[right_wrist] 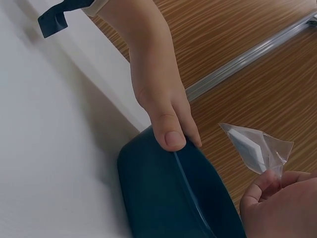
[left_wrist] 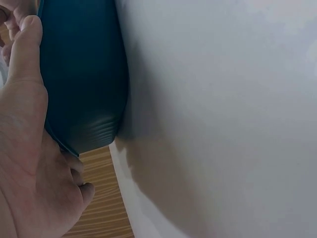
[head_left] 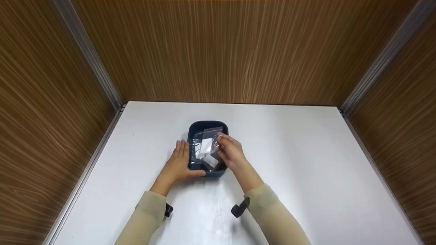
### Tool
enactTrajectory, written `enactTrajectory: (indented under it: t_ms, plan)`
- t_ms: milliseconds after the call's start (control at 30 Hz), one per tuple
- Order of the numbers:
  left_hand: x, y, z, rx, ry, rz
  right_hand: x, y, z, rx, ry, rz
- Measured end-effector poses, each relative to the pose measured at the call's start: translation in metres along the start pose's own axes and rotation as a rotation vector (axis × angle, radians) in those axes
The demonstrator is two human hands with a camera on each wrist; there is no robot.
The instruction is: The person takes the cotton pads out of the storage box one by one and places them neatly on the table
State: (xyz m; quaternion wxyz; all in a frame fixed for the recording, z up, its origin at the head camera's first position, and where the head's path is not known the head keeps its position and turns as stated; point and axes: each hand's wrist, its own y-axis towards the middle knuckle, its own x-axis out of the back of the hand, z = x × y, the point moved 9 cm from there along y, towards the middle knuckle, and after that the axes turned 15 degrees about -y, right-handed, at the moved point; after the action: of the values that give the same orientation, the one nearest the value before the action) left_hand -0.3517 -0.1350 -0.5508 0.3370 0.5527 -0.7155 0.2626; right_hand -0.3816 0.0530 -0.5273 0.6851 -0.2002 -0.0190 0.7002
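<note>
A dark blue plastic bin [head_left: 208,124] stands on the white table, its side wall [left_wrist: 84,74] filling much of the left wrist view. My left hand [head_left: 177,166] rests against the bin's left side, fingers straight along it, the thumb [right_wrist: 173,139] lying on the near rim. Over the bin, my right hand [head_left: 233,151] pinches a small clear zip bag [right_wrist: 245,146] by its edge; something flat and white shows inside. Other clear bags [head_left: 197,149] lie in the bin beneath, one with a whitish piece [head_left: 211,161] in it. The right hand partly covers the bin's right side.
The white table [head_left: 293,163] extends on all sides of the bin. Wood-grain panels [head_left: 218,51] rise at the back and both sides, with metal strips [head_left: 98,61] at the corners. Black straps [head_left: 240,207] hang at the sleeves.
</note>
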Motion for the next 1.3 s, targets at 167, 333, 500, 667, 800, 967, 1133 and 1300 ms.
enactTrajectory:
  t_ms: [167,333,500,667,800,967,1133,1300]
  plan:
    - [0.000,-0.001,0.000,-0.008,0.004,-0.005,0.009,-0.001,0.001,-0.015,0.001,-0.006]
    - [0.000,0.000,0.000,-0.020,0.007,-0.009,0.016,-0.004,0.005,-0.006,0.020,-0.006]
    - [-0.002,-0.001,0.000,-0.014,0.008,0.005,0.025,-0.008,0.005,0.001,0.046,-0.003]
    - [-0.002,-0.003,-0.002,-0.023,0.019,-0.005,0.032,-0.011,0.002,0.003,0.047,0.011]
    - [-0.003,-0.001,-0.006,-0.037,0.028,-0.001,0.040,-0.011,0.000,0.001,0.043,0.003]
    - [-0.004,0.001,-0.007,-0.035,0.054,-0.002,0.050,-0.011,0.002,0.002,0.054,0.007]
    - [-0.006,0.002,-0.005,-0.026,0.062,0.009,0.057,-0.012,0.004,-0.002,0.061,0.005]
    - [-0.006,0.001,-0.004,-0.017,0.048,0.012,0.064,-0.012,0.005,-0.019,0.075,-0.007]
